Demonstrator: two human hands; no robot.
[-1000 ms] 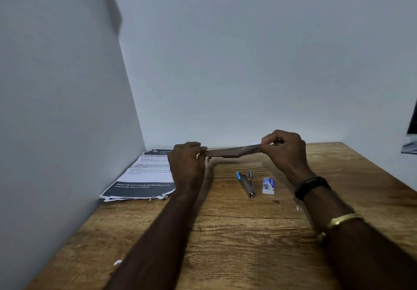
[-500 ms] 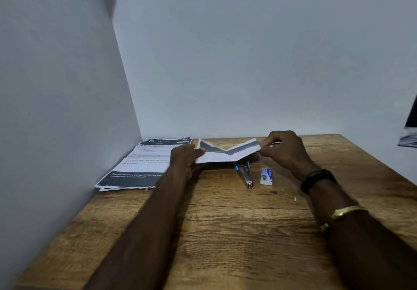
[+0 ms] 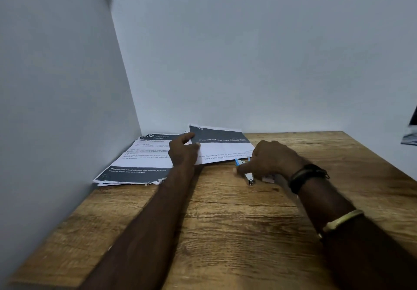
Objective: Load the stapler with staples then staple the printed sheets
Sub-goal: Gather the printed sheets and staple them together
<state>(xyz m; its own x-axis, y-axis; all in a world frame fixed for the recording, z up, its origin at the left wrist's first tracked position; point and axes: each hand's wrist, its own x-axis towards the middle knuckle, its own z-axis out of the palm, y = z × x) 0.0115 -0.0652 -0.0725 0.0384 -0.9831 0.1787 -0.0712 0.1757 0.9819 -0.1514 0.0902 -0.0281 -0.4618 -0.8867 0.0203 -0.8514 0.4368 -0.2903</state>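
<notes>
My left hand (image 3: 183, 152) pinches the left edge of a set of printed sheets (image 3: 222, 146), which lies almost flat at the back of the wooden table (image 3: 225, 222), dark header away from me. My right hand (image 3: 269, 159) has left the sheets and rests with curled fingers over the stapler (image 3: 249, 178). The stapler lies on the table, its metal tip pointing toward me and a blue part showing by my fingers. Motion blur hides whether the fingers grip it. The small staple box (image 3: 268, 179) is mostly hidden under my right wrist.
A thicker stack of printed pages (image 3: 137, 165) lies in the back-left corner against the left wall. Grey walls close the table at the left and back. A dark object (image 3: 409, 136) shows at the right edge of the view.
The sheets came down from mid-air to the table. My right hand let go of their right edge and dropped onto the stapler. My left hand kept its hold.
</notes>
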